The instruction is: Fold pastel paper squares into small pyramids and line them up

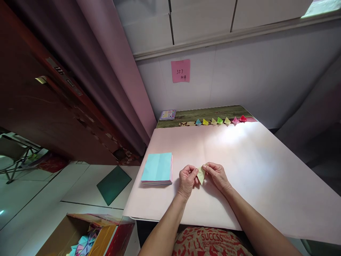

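A small piece of pale yellow folded paper (201,176) is held just above the front part of the table, its pointed end toward me. My left hand (188,179) pinches its left edge between thumb and fingers. On the upper right corner, my right hand (216,175) closes thumb and fingertips over the same paper. Left of my hands lies a stack of square paper sheets (157,167), light blue on top with pink edges below. Several small folded paper pieces (220,121) in different colours stand in a row along the table's far side.
A white sheet covers most of the table (255,185). Small printed cards (167,115) lie at the far left corner. A pink note (180,70) hangs on the wall. On the floor to the left stands an open cardboard box (64,231) with folded paper inside, near a green mat (114,185).
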`<state>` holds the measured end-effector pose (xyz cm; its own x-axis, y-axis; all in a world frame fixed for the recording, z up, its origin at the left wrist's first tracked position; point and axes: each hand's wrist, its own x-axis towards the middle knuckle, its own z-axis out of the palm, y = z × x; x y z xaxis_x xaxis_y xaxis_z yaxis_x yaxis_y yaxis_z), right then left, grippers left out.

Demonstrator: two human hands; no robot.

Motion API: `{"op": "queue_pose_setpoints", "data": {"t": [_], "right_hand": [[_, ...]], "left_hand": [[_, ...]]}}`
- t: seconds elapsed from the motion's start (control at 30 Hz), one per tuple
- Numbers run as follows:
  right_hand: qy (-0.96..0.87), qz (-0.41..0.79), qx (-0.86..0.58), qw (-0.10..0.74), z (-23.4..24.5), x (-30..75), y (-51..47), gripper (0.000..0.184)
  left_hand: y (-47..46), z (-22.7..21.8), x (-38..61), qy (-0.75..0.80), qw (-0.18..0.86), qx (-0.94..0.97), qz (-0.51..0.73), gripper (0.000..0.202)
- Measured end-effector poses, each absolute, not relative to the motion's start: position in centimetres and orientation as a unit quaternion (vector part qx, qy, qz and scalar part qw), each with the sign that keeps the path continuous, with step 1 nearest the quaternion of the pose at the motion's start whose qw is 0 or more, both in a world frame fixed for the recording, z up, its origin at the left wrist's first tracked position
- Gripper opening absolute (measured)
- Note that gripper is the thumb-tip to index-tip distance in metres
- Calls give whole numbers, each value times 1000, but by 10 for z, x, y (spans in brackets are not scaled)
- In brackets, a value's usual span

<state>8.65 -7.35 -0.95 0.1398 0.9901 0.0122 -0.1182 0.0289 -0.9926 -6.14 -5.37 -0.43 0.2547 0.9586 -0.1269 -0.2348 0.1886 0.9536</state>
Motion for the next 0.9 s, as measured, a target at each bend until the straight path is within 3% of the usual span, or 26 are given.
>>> {"op": "queue_pose_setpoints", "data": {"t": [0.23,0.43,0.9], "right_hand": [[-442,479,-487,582,-8,86,-72,57],[-571,419,-523,474,-7,84,-73,36],[-594,360,-543,473,-12,81,-73,31]], "left_hand": [[-51,-3,-63,409,672,377,489,33],[-48,-1,-63,390,674,311,545,34],[-47,-2,-65,376,684,280,560,32]]}}
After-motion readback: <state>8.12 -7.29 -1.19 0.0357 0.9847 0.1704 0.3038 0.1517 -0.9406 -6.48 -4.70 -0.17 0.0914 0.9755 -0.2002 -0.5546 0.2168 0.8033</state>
